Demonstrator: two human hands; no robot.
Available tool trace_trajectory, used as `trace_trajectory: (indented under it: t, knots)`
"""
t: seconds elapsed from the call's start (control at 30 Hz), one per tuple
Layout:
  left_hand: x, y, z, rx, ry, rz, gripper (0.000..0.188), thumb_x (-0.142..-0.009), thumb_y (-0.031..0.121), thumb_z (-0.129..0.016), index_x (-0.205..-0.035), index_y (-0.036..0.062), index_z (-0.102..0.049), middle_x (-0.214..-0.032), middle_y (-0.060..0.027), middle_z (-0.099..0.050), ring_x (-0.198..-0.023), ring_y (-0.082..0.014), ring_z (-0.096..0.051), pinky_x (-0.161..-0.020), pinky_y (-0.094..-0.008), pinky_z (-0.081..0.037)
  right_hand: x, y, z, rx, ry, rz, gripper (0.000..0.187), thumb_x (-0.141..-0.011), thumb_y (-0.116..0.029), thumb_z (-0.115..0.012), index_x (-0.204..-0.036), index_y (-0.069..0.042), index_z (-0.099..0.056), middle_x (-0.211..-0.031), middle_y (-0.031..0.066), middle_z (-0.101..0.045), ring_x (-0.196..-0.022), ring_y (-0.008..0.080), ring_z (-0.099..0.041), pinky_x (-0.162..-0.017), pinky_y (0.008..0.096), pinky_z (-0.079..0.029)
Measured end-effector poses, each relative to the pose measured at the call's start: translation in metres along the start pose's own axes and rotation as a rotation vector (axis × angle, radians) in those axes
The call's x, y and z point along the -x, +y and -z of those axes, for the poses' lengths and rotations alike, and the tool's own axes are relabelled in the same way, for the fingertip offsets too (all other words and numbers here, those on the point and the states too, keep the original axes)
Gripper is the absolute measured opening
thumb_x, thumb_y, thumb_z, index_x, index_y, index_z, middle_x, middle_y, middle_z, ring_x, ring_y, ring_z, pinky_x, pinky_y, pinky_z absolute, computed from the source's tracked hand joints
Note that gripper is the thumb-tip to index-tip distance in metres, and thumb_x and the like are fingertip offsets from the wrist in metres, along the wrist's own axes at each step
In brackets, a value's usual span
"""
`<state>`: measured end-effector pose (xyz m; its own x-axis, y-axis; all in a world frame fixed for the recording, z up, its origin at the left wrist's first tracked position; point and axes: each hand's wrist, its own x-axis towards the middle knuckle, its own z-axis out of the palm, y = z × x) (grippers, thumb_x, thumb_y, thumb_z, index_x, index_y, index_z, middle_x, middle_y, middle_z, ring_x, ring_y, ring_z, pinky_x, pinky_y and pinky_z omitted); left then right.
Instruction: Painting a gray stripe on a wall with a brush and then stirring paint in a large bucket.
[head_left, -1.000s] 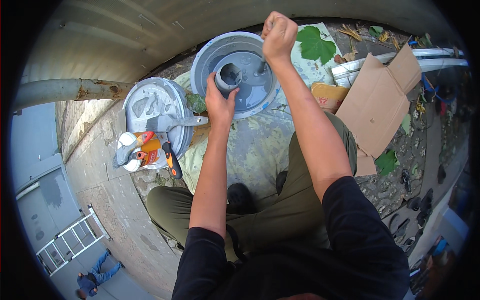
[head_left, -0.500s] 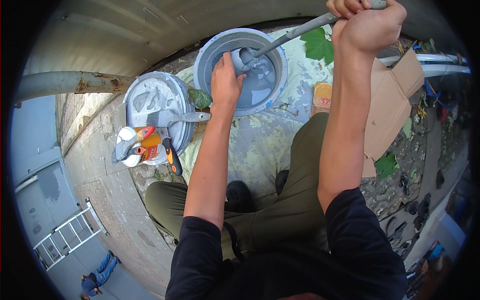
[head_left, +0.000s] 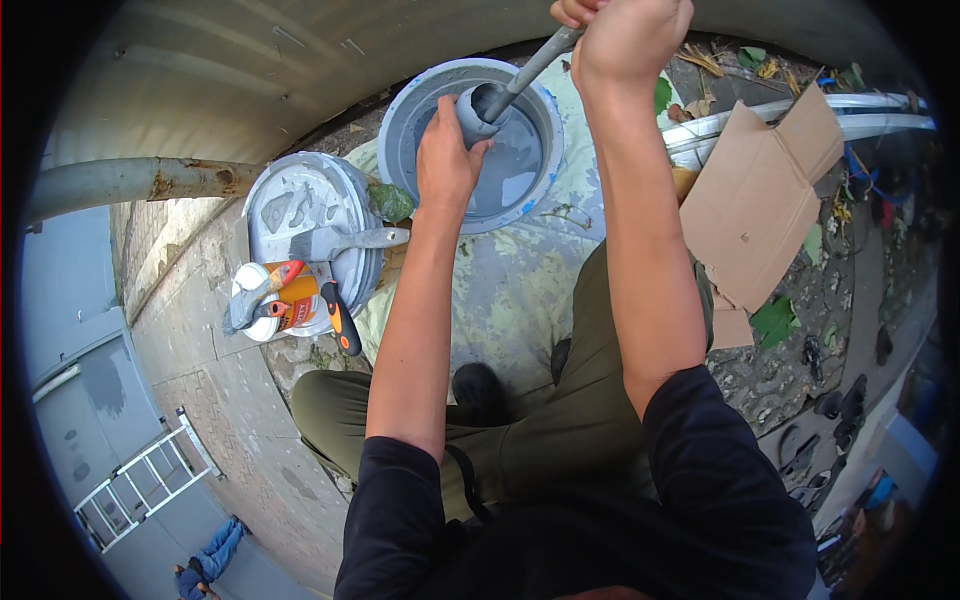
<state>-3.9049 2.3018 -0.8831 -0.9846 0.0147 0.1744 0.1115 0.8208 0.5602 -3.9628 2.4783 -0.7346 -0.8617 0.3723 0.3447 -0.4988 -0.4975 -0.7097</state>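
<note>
My left hand (head_left: 446,160) is wrapped round a small grey-smeared cup (head_left: 470,122), held tilted over a large round bucket (head_left: 553,172). Grey paint (head_left: 512,180) lies in the bucket. Up at the top edge, my right hand (head_left: 632,42) grips a long grey stick (head_left: 540,72); its fingers are closed round the shaft. The stick slants down and left, and its lower end goes into the mouth of the cup, where its tip is hidden.
Left of the bucket stands a paint-smeared lidded pail (head_left: 300,175) carrying a wide paintbrush (head_left: 345,240). An orange-and-white tub (head_left: 292,305) with brushes and an orange-black handled tool (head_left: 341,318) are beside it. Cardboard (head_left: 750,220) lies right. A ladder (head_left: 150,475) and a person (head_left: 212,560) appear lower left.
My right hand has swung to the left with the stick, which now stands steeper in the cup. My left hand and the cup have shifted slightly left.
</note>
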Motion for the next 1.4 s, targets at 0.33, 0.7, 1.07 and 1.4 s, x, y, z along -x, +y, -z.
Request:
trace_trajectory:
  t: [0.33, 0.7, 1.07, 1.4]
  knots:
    - [0.007, 0.001, -0.002, 0.152, 0.052, 0.067, 0.072, -0.073, 0.009, -0.093, -0.129, 0.0020, -0.049, -0.118, -0.0247, -0.072, -0.111, -0.0422, -0.071, -0.093, -0.0459, -0.056, 0.001, 0.019, -0.002, -0.077, -0.078, -0.122, 0.051, -0.111, -0.047, -0.038, -0.074, -0.012, -0.042, -0.057, -0.0022, -0.035, -0.048, 0.0088, -0.031, -0.048, 0.0266, -0.030]
    - [0.013, 0.000, -0.005, 0.156, 0.038, 0.130, 0.074, -0.074, 0.008, -0.093, -0.133, 0.0016, -0.049, -0.121, -0.0257, -0.072, -0.112, -0.0408, -0.071, -0.095, -0.0447, -0.055, 0.002, -0.006, -0.015, -0.076, -0.151, -0.084, 0.053, -0.109, -0.051, -0.043, -0.074, -0.011, -0.044, -0.057, -0.0027, -0.037, -0.050, 0.0085, -0.034, -0.050, 0.0264, -0.031]
    - [0.016, 0.002, -0.006, 0.155, 0.028, 0.128, 0.074, -0.074, 0.008, -0.092, -0.133, -0.0004, -0.049, -0.117, -0.0263, -0.072, -0.111, -0.0409, -0.071, -0.094, -0.0434, -0.055, -0.002, -0.029, -0.012, -0.053, -0.051, -0.057, 0.056, -0.107, -0.057, -0.044, -0.073, -0.012, -0.043, -0.055, -0.0025, -0.036, -0.047, 0.0086, -0.031, -0.048, 0.0267, -0.029]
    - [0.021, -0.009, -0.004, 0.119, 0.063, 0.142, 0.075, -0.076, 0.012, -0.091, -0.136, -0.0014, -0.047, -0.110, -0.0282, -0.072, -0.103, -0.0433, -0.072, -0.088, -0.0441, -0.054, -0.006, -0.036, -0.010, -0.044, -0.037, -0.028, 0.055, -0.106, -0.055, -0.044, -0.071, -0.013, -0.043, -0.053, -0.0029, -0.034, -0.044, 0.0085, -0.029, -0.045, 0.0274, -0.026]
